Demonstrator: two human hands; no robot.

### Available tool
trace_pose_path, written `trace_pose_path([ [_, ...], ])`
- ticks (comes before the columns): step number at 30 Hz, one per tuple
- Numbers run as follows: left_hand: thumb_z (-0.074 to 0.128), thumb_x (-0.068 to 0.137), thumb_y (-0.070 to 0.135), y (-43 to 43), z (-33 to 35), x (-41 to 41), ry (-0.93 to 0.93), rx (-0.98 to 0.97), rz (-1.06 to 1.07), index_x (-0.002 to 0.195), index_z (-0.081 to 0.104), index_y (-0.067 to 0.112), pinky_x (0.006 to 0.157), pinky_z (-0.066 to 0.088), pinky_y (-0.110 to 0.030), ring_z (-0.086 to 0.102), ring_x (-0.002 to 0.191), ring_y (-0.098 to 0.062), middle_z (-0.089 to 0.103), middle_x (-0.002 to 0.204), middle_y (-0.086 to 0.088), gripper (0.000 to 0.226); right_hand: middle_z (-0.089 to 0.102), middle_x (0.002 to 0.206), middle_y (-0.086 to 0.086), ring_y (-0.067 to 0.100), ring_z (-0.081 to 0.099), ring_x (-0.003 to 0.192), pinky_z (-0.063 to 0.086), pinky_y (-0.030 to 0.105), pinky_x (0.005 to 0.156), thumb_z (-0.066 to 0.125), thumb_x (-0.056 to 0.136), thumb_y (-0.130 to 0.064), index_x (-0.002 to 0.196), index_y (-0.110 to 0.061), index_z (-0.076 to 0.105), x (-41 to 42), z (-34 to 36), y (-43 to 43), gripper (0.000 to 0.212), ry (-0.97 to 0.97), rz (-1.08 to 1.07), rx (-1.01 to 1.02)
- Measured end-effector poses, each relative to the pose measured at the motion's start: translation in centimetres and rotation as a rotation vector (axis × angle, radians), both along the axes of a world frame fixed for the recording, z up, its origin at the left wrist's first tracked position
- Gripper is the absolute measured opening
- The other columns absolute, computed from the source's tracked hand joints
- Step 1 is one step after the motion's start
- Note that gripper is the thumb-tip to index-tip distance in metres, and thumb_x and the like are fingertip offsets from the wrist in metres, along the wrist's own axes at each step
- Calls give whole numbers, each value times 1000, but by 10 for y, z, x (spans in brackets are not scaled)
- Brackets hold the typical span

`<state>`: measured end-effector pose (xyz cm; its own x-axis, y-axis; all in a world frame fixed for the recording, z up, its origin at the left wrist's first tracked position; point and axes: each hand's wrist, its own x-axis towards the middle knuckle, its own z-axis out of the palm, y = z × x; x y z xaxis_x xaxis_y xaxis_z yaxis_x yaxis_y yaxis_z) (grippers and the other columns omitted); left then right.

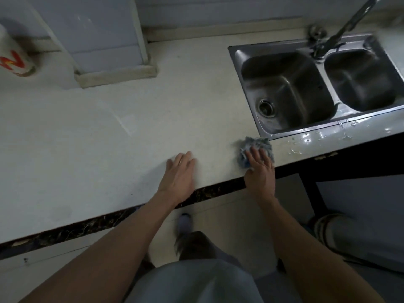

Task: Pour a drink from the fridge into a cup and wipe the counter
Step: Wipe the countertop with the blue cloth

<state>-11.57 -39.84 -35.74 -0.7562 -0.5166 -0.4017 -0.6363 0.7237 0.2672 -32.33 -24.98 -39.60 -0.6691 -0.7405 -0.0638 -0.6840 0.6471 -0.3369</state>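
A pale counter (109,132) runs across the view. My right hand (260,171) presses flat on a crumpled blue-grey cloth (255,143) near the counter's front edge, just below the sink's front left corner. My left hand (180,173) rests flat on the bare counter a little to the left, fingers together, holding nothing. A white cup with red lettering (13,55) stands at the far left back of the counter. No drink container is in view.
A steel double sink (251,55) with a tap (349,22) fills the back right. Water drops (323,138) lie on the counter in front of it. A pale pillar base (115,75) juts onto the counter at the back left. Dark counter edge (109,219) below.
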Motion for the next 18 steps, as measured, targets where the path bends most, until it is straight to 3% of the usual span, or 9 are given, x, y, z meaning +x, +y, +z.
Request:
trace_pose_path([
  [3, 44, 91, 11, -8, -1, -16, -9, 15, 21, 151, 22, 11, 119, 14, -47, 7, 148, -25, 9, 162, -7, 64, 38, 153, 5, 29, 21, 146, 20, 51, 118, 43, 79, -14, 141, -20, 50, -5, 0, -13, 63, -18, -125, 42],
  [6, 44, 91, 15, -16, -2, -27, 1, -8, 46, 152, 20, 12, 119, 14, -47, 5, 149, -24, 9, 162, -7, 65, 19, 161, 7, 28, 4, 149, -1, 45, 121, 35, 79, -28, 151, -17, 32, 6, 2, -43, 72, -120, -217, 100],
  [11, 35, 97, 26, -37, -9, -35, -13, -46, 127, 153, 19, 11, 121, 13, -45, 5, 150, -24, 9, 162, -6, 60, 8, 163, 4, 25, -4, 150, -6, 44, 121, 30, 83, -34, 154, -21, 19, -17, 0, -92, 73, -103, -6, 146],
  [18, 35, 99, 31, -86, -11, -52, 24, -94, 148, 152, 27, 12, 119, 17, -47, 11, 149, -27, 14, 162, -7, 56, 8, 163, 4, 27, -3, 150, -8, 43, 119, 26, 85, -44, 154, -23, 19, -70, 3, -203, 73, -83, 103, 185],
])
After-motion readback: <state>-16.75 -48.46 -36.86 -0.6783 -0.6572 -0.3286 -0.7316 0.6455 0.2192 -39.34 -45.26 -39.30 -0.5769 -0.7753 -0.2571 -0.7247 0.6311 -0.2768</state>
